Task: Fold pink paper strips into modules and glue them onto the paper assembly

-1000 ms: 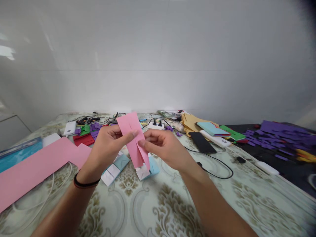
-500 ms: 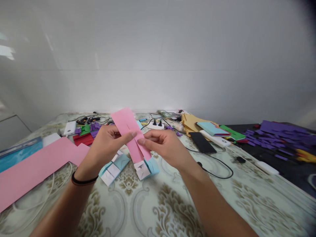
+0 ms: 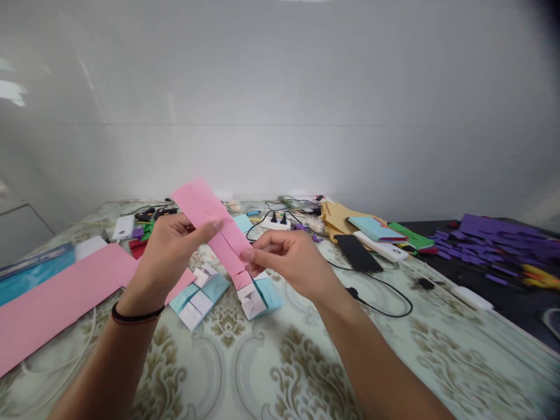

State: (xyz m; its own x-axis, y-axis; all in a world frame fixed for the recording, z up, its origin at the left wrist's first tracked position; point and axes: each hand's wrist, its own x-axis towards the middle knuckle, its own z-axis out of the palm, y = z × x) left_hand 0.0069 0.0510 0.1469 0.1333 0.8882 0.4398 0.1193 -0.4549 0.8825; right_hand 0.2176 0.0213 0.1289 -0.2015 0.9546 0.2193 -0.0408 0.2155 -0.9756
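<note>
A folded pink paper strip [image 3: 215, 224] hangs tilted between my hands, its upper end to the left. My left hand [image 3: 168, 248] pinches its left edge, thumb on the front face. Nearer the strip's lower right end, my right hand [image 3: 291, 256] grips it between thumb and fingers. Below lie two folded blue-and-white paper pieces, one on the left [image 3: 203, 294] and one on the right [image 3: 265, 296]. The strip's lower end overlaps the right piece in view; whether they touch, I cannot tell.
Large pink sheets [image 3: 65, 297] cover the left side. Farther back stands a white power strip [image 3: 275, 223] with cables. To the right are a black phone [image 3: 359, 252], yellow paper [image 3: 343, 217], a blue folded paper [image 3: 377, 228] and many purple pieces [image 3: 494, 242].
The pink strip has shifted left and leans over more. My left hand has moved left with it, while my right hand has stayed nearly in place at its lower end.
</note>
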